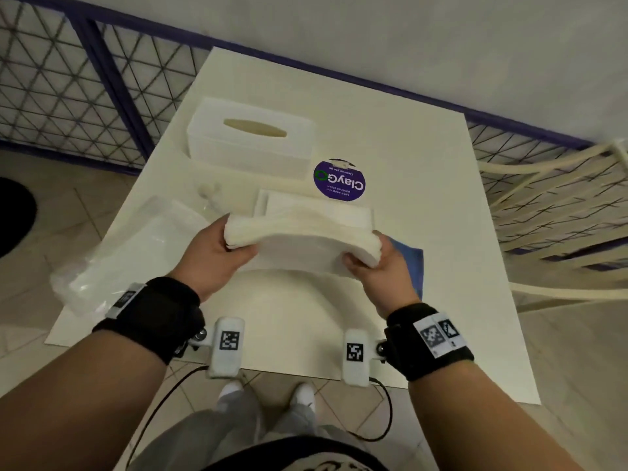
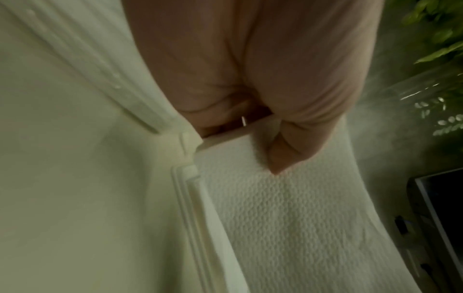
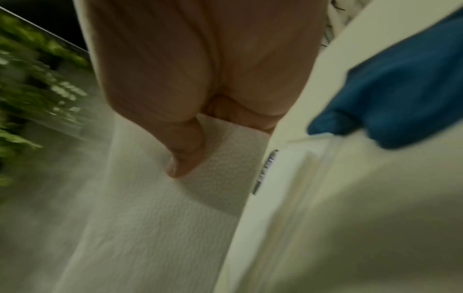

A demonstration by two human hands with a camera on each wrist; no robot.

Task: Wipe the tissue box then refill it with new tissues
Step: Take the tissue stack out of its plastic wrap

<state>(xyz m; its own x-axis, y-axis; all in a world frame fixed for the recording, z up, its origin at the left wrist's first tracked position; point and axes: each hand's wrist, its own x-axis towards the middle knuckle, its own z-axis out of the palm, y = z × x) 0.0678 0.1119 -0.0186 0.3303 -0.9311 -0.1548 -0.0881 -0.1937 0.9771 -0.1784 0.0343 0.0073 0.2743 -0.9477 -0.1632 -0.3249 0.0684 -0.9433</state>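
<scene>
A thick stack of white tissues (image 1: 302, 241) hangs bowed between my hands, just above the table's middle. My left hand (image 1: 234, 248) grips its left end and my right hand (image 1: 360, 260) grips its right end. In the wrist views each thumb presses on the embossed tissues (image 2: 288, 218) (image 3: 155, 228). The white tissue box cover (image 1: 249, 144) with an oval slot stands at the back of the table. A shallow white box base (image 1: 263, 202) lies right behind the stack, partly hidden by it. A blue cloth (image 1: 413, 263) lies under my right hand.
The white table (image 1: 424, 334) holds an empty clear plastic wrapper (image 1: 129, 253) at the front left and a round purple ClayGo label (image 1: 339, 181) beside the cover. A wire fence (image 1: 85, 96) and tiled floor surround the table. The blue cloth (image 3: 400, 99) shows beside my right wrist.
</scene>
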